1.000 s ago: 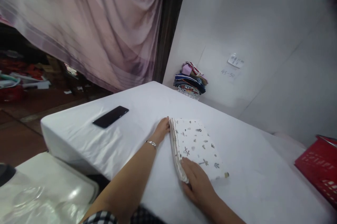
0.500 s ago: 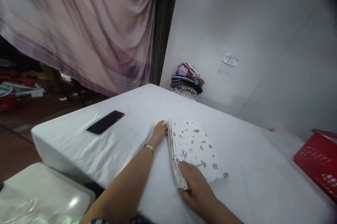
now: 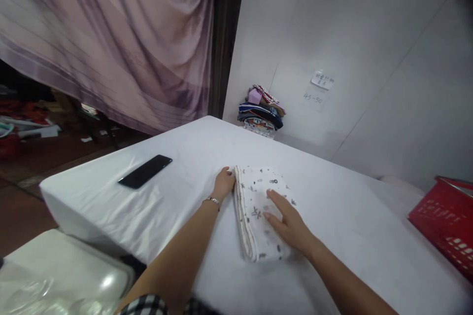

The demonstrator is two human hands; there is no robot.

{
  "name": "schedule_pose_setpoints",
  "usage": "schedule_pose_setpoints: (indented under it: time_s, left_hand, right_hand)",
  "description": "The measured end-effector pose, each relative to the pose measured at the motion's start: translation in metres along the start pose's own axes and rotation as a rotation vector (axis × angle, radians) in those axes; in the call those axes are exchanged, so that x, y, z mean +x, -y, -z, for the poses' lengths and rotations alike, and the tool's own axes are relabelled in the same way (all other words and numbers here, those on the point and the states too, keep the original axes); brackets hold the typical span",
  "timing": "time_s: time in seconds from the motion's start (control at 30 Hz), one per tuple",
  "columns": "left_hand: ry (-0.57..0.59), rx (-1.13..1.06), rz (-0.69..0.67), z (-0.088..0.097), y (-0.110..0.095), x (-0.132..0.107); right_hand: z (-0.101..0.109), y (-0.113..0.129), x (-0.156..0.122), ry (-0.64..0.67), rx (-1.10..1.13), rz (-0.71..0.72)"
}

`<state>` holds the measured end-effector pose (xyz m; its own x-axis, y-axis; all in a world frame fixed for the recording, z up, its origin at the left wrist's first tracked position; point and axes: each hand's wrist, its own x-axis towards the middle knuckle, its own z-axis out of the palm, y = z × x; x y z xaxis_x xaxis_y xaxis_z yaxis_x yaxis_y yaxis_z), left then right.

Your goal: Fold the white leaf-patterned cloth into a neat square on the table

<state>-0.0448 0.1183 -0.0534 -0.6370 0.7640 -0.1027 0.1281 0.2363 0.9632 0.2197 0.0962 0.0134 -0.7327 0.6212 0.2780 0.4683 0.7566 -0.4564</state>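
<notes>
A folded white cloth (image 3: 253, 206) with small dark prints lies in the middle of the white-covered table (image 3: 354, 226). My left hand (image 3: 223, 184) rests against the cloth's far left corner, fingers curled at its folded edge. A thin bracelet sits on that wrist. My right hand (image 3: 286, 220) lies flat on top of the cloth, fingers stretched out and pressing down on its right half.
A black phone (image 3: 145, 171) lies on the table to the left. A stack of colourful folded fabrics (image 3: 261, 113) sits at the far corner by the wall. A red basket (image 3: 445, 221) stands at the right edge. A pink curtain hangs behind; a white seat (image 3: 62, 275) is below left.
My right hand has left the cloth's near corner and moved onto its top, now lying flat. The cloth looks narrower, its right side folded in. The left hand has stayed at the far corner.
</notes>
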Motion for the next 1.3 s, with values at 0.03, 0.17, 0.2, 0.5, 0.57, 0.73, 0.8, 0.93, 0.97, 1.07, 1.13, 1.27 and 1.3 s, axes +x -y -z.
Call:
schedule_pose_setpoints:
  time_s: [0.03,0.17,0.2,0.5,0.57,0.73,0.8,0.93,0.97,1.07,1.13,1.27,1.3]
  left_hand:
    - [-0.005,0.08,-0.001,0.0,-0.004,0.0]
    - [0.005,0.244,0.0,0.001,-0.017,0.002]
    - [0.017,0.275,0.007,0.001,-0.018,0.003]
    - [0.072,0.507,-0.04,0.003,-0.021,0.005]
    - [0.03,0.566,-0.063,0.005,-0.023,0.001]
    - [-0.011,0.662,-0.094,0.01,-0.027,-0.006]
    - [-0.013,0.622,-0.092,0.008,-0.026,-0.007]
    - [0.002,0.37,-0.072,0.001,-0.021,-0.003]
    - [0.008,0.287,-0.053,-0.001,-0.019,-0.002]
    - [-0.005,0.152,-0.027,-0.005,-0.014,0.0]
    - [-0.025,0.166,-0.046,-0.006,-0.011,0.001]
    - [-0.067,0.226,-0.044,-0.005,-0.009,0.001]
    - [-0.075,0.226,-0.043,-0.004,-0.009,0.001]
  right_hand:
    - [-0.001,-0.008,0.009,-0.012,-0.046,0.013]
    - [-0.013,-0.035,0.037,0.047,-0.197,-0.03]
    - [-0.018,-0.039,0.041,0.095,-0.232,-0.063]
    - [-0.038,-0.048,0.04,0.295,-0.378,-0.198]
    - [-0.037,-0.047,0.04,0.294,-0.377,-0.186]
    - [-0.037,-0.047,0.039,0.298,-0.363,-0.194]
    - [-0.035,-0.045,0.042,0.324,-0.335,-0.21]
    - [-0.026,-0.031,0.063,0.319,-0.222,-0.185]
    - [-0.025,-0.025,0.071,0.296,-0.195,-0.158]
    - [-0.033,-0.008,0.099,0.235,-0.133,-0.046]
    - [-0.046,0.001,0.117,0.213,-0.093,0.034]
    - [-0.076,0.003,0.135,0.194,0.016,0.061]
    - [-0.082,0.001,0.137,0.183,0.045,0.052]
